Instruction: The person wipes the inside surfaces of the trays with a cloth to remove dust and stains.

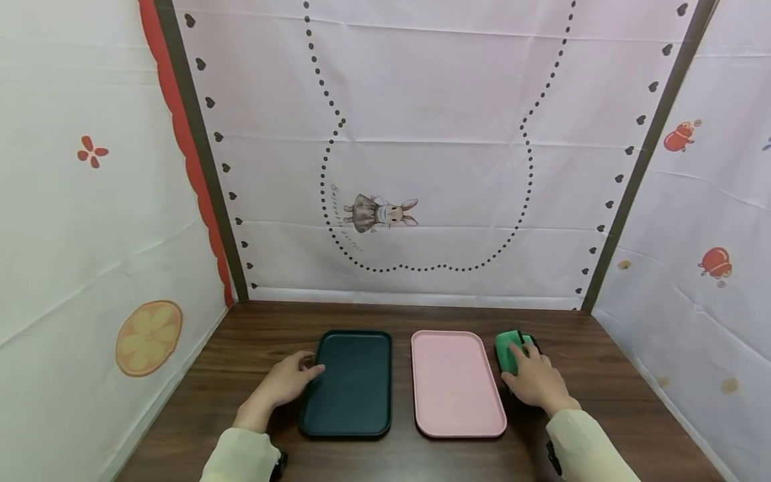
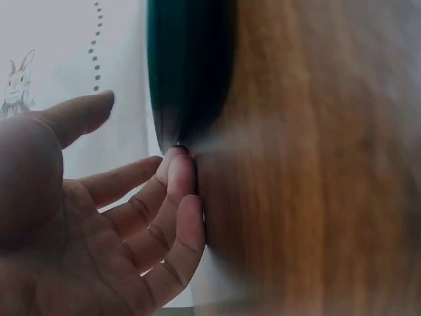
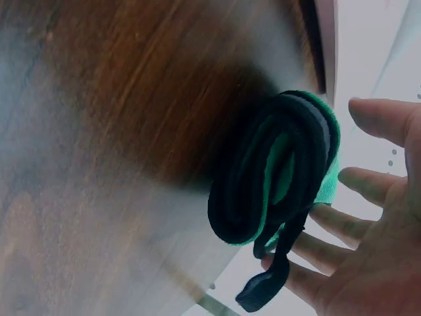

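r hand [image 1: 536, 380] on cloth roll [image 1: 507, 353], l hand [image 1: 280, 381] at dk rounded-rect tray [image 1: 352, 385]

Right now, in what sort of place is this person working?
Probably a small tabletop work booth: a brown wood-grain table, white printed sheets enclosing its back and both sides, and a dark teal rectangular tray beside a pink rectangular tray.

Looks like a makeshift booth: table [image 1: 602, 365] walled in by left cloth [image 1: 60, 234], right cloth [image 1: 680, 207] and far cloth [image 1: 434, 94]. Creases give the fabric away; rabbit print [image 1: 379, 213] far, fruit print [image 1: 148, 339] left. Home or lab around it: can't tell.
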Motion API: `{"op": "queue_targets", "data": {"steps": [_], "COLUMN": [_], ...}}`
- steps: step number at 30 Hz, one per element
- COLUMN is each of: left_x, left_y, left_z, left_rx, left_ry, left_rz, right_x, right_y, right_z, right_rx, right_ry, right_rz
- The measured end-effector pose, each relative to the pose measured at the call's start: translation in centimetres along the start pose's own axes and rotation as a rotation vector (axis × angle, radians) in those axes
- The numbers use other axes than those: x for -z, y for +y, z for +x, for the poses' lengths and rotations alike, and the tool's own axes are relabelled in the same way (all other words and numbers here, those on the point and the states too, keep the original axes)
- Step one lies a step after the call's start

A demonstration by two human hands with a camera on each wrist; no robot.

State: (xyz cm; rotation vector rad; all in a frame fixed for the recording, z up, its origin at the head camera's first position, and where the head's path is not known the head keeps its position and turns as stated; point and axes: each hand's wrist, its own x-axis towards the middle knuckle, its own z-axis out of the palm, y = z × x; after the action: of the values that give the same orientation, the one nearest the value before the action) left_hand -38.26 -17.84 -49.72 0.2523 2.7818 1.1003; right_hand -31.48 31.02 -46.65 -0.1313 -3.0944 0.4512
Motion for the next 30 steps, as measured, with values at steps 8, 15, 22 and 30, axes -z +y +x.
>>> {"op": "queue_targets", "data": {"steps": [8,15,22,30], "left_x": [0.2,-0.1,-0.4,-0.6], "left_y": [-1.4,-2.2,-2.1,-2.1], "left_z": [-0.1,0.2,0.4,0.0], "left_rx": [0.017,0.002,-0.011,-0.002], "left_ry": [0.023,0.032,0.053,0.049], "left_rz": [-0.078,-0.157,-0.118,-0.058], "right_x": [-0.6,-0.5,-0.3,0.0], "right_y": [-0.5,0.7,1.3,1.1], "right_z": [1.1,1.3,1.0,0.9], "right_rx": [-0.058,-0.125,-0.132,-0.133], "right_ry": [-0.085,-0.117,-0.137,-0.182], "right_rz": [0.026,0.049,0.062,0.039]}}
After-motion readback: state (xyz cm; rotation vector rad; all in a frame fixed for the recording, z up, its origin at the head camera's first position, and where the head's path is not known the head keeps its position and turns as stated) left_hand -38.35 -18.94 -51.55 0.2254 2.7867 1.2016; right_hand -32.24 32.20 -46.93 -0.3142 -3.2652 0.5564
